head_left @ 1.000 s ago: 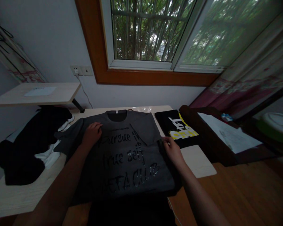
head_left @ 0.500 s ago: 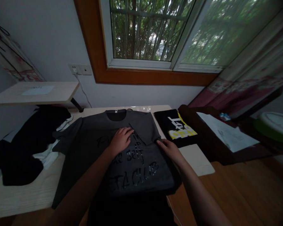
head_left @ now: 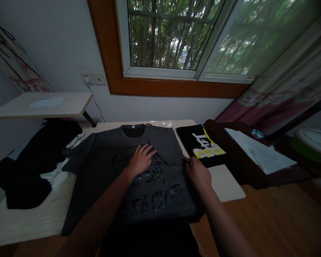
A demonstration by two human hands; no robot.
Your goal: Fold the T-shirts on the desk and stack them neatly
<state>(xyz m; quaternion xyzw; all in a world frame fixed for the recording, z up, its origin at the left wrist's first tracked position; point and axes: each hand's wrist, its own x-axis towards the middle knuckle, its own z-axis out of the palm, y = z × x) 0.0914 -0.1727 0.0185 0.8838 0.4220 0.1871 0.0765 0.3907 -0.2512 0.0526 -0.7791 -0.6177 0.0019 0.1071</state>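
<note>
A dark grey T-shirt (head_left: 96, 185) with glossy black lettering lies spread on the table, its neckline toward the window. The sleeve on the right is folded inward over the shirt's front. My left hand (head_left: 141, 159) rests flat on the upper chest of the shirt, fingers stretched out. At the shirt's right edge, my right hand (head_left: 199, 173) is closed on the fabric by the folded sleeve, thumb and fingers pinched together. Part of the lettering is hidden under my left hand and forearm.
Right of the shirt lies a folded black garment (head_left: 186, 137) with a white and yellow print. Black and white clothes (head_left: 29, 175) are heaped on the left, below a raised wooden shelf (head_left: 77, 103). A sheet of paper (head_left: 256, 150) lies on a dark brown surface at right.
My right hand has turned and closed more tightly at the shirt's right edge. My left hand stays flat on the chest, its fingers slightly more spread. The view has shifted slightly.
</note>
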